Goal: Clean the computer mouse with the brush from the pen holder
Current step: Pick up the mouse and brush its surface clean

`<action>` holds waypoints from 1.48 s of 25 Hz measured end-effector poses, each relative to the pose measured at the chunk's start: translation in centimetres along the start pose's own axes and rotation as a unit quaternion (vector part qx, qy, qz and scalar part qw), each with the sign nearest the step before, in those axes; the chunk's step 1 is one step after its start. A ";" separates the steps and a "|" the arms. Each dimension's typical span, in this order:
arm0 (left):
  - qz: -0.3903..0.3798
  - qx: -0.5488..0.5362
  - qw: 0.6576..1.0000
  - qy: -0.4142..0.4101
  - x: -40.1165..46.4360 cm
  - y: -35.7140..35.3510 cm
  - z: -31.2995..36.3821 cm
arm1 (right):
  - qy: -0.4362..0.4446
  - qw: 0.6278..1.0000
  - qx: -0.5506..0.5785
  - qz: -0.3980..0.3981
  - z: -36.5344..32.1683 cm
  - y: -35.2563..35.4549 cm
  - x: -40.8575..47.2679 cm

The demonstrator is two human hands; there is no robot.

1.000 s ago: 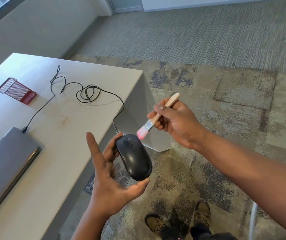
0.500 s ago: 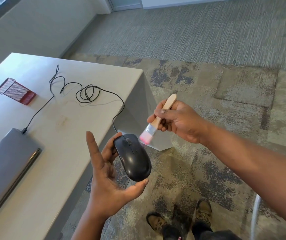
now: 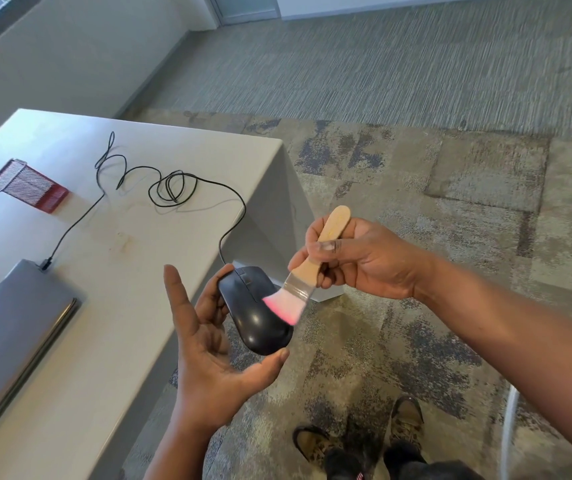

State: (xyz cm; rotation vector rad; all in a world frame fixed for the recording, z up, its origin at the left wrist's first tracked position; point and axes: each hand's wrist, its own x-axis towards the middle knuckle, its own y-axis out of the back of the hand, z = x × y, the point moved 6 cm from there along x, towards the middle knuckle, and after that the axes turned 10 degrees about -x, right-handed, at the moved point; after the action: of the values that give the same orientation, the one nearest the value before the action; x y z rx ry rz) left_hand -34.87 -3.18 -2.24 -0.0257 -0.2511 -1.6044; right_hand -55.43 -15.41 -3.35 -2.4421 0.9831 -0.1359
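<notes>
My left hand holds a black wired computer mouse beside the desk's edge, thumb at its rear end and fingers under its front, with one finger pointing up. My right hand grips the wooden handle of a small brush. The brush's pink bristles lie on the right side of the mouse's back. The red mesh pen holder lies on its side at the far left of the white desk.
The mouse's black cable runs in loops across the desk to a closed grey laptop at the left. Patterned carpet lies below, with my shoes at the bottom. A white rod stands at the lower right.
My right hand has swept the brush down and toward me, from just above the mouse's front to its back, where the bristles now touch. My left hand has stayed nearly still.
</notes>
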 end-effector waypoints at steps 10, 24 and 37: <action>0.028 -0.011 1.000 0.011 0.2 0.4 0.5 | 0.076 0.989 0.028 0.123 -0.7 1.7 0.0; 0.062 -0.006 0.998 0.010 0.7 1.3 -0.5 | 0.028 0.995 -0.063 -0.069 0.4 0.0 -0.6; 0.038 0.070 0.997 -0.012 1.0 1.1 -0.6 | 0.063 0.984 -0.122 0.117 -0.8 2.3 0.5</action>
State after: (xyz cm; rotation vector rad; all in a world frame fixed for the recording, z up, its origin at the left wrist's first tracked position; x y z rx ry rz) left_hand -33.73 -4.32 -2.48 0.0530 -0.3757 -1.5093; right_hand -56.73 -17.46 -3.80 -2.5341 1.4098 -0.0955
